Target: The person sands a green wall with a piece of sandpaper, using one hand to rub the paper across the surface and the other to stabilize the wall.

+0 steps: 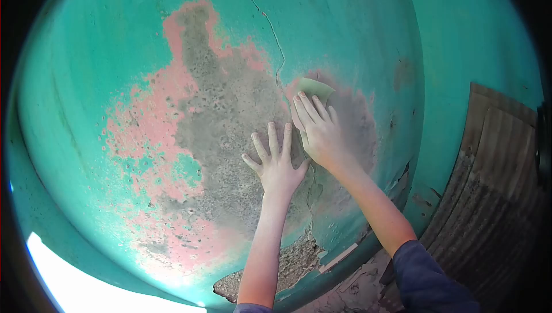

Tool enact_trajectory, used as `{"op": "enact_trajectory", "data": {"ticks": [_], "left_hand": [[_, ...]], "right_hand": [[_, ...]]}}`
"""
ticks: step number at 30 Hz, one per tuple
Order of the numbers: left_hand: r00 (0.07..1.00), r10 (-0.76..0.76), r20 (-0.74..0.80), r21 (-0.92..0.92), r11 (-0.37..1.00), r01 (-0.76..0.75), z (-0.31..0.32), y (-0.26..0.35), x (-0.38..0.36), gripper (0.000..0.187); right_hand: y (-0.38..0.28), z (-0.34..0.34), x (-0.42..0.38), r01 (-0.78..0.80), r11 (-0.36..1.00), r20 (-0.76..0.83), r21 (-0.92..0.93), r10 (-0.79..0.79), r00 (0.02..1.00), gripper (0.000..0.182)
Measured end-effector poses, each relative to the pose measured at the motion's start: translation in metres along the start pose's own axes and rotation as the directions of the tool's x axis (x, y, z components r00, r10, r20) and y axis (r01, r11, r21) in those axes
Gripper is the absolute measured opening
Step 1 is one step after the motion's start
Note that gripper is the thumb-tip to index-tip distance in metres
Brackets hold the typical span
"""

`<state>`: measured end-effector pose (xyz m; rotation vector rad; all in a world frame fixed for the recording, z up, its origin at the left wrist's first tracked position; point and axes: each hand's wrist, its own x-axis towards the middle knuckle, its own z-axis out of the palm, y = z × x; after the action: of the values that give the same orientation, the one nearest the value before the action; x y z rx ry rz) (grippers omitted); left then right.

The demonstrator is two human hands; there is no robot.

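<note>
My left hand (278, 163) lies flat with fingers spread on the bare grey patch (221, 103) of a turquoise painted wall (345, 20). Just to the right and slightly higher, my right hand (322, 135) presses a pale green sheet of sandpaper (316, 87) against the wall. The sheet's upper edge sticks out beyond my fingertips; the rest is under the hand. Pink undercoat (155, 117) shows around the grey area, mostly on its left side. Whitish dust covers both hands.
A thin crack (270, 25) runs down the wall from the top and continues below my hands. Low on the wall, the plaster has broken away, exposing rough material (299, 255). Weathered corrugated sheets (494, 158) lean at the right. Bright light (75, 278) glares at lower left.
</note>
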<state>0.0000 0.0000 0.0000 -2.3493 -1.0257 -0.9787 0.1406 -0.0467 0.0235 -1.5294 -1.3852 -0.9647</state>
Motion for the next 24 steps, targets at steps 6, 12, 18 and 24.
{"op": "enact_trajectory", "data": {"ticks": [6,12,18,24], "left_hand": [[1.000,0.002,0.012,0.026,1.000,-0.002,-0.001,0.002,0.003,0.103],[1.000,-0.002,-0.014,0.054,0.999,0.003,0.002,0.003,0.002,0.101],[1.000,-0.009,-0.029,0.059,0.998,0.011,0.003,0.004,0.003,0.101],[0.997,-0.012,-0.082,0.101,0.995,0.021,0.008,0.004,0.001,0.099]], "right_hand": [[0.013,-0.001,-0.002,0.020,0.998,0.009,-0.062,-0.020,1.000,0.064],[0.022,-0.006,0.016,-0.006,1.000,-0.028,-0.020,0.005,1.000,0.066],[0.042,0.013,-0.032,0.002,1.000,-0.002,-0.022,-0.002,1.000,0.069],[0.066,-0.006,0.017,-0.030,0.999,-0.049,0.040,0.032,0.998,0.070]]}}
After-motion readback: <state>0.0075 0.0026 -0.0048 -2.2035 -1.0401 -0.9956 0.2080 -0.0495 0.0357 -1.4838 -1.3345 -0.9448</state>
